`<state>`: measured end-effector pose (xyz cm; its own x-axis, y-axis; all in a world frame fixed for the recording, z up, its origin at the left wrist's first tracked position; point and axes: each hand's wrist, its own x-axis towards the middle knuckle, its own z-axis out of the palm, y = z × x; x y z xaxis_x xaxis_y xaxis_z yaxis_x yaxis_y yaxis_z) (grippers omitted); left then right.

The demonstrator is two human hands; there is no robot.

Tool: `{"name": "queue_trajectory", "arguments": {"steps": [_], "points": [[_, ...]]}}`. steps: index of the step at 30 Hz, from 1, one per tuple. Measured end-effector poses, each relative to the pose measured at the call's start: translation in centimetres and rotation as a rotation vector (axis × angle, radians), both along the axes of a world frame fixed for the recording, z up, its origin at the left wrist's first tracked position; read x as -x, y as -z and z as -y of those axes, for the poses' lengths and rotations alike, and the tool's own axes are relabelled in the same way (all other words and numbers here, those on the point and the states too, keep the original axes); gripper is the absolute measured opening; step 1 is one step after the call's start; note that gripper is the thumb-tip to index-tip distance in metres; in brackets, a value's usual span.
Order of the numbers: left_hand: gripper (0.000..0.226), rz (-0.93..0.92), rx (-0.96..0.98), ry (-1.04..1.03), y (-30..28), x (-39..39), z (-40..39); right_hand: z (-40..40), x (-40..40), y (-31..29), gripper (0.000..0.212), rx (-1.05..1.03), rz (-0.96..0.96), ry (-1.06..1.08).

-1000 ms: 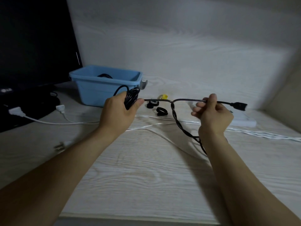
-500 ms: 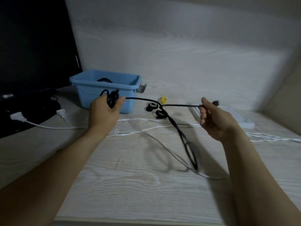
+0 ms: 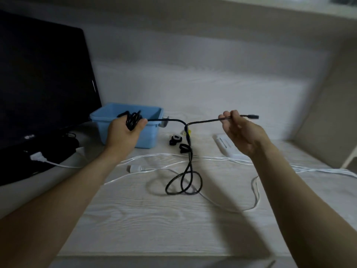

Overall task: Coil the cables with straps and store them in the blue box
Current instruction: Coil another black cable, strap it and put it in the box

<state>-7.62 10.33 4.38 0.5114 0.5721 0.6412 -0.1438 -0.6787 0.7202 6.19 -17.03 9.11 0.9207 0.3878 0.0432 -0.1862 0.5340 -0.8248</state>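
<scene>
Both hands are higher than half a second ago, and the black cable's slack, then a single twisted strand trailing across the table, now hangs down from between them and ends in two loops on the table. Camera view has tilted up; more wall shows.

Left hand (image 3: 123,135): fingers and thumb curled round a bundle of coils of the black cable (image 3: 190,167), held in front of the blue box (image 3: 152,140), at its rim height. Right hand (image 3: 242,132): pinches the cable near its plug end (image 3: 252,116); the plug sticks out past the fingers to the right. Between the hands the cable runs roughly level, dips at the middle, and the twisted pair drops to the table (image 3: 173,225).

Blue box stands at the back left of the table, just beside the monitor (image 3: 42,84). Whether anything lies inside it cannot be told; the coils block the view. Two black straps (image 3: 175,139) lie on the table right of the box, close to the hanging cable. Small yellow item (image 3: 189,131) is behind them, partly hidden. White cables (image 3: 222,157) run across the table under the black loops; one white plug (image 3: 36,157) is at the left by the monitor base. White flat object (image 3: 225,145) sits behind the right hand, partly covered.
</scene>
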Motion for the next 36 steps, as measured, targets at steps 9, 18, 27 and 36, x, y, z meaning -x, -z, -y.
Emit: {"name": "queue_trajectory", "arguments": {"steps": [9, 18, 27, 36], "points": [[0.035, -0.154, -0.022, -0.143, -1.3, 2.0, -1.6, 6.1, -1.2, 2.4, 0.026, 0.153, -0.271, 0.511], [0.044, -0.301, 0.293, -0.471, -2.4, 7.1, -8.1, 21.8, -11.8, 8.2, 0.039, 0.267, -0.284, 0.570], [0.038, -0.227, 0.219, -0.203, -3.0, 5.4, -3.0, 16.0, -3.1, 3.2, 0.031, 0.787, 0.065, 0.472], [0.033, -0.339, 0.200, 0.254, -4.0, 3.3, 3.9, 2.5, 4.6, 1.6, 0.032, 0.717, 0.422, -0.136]]}}
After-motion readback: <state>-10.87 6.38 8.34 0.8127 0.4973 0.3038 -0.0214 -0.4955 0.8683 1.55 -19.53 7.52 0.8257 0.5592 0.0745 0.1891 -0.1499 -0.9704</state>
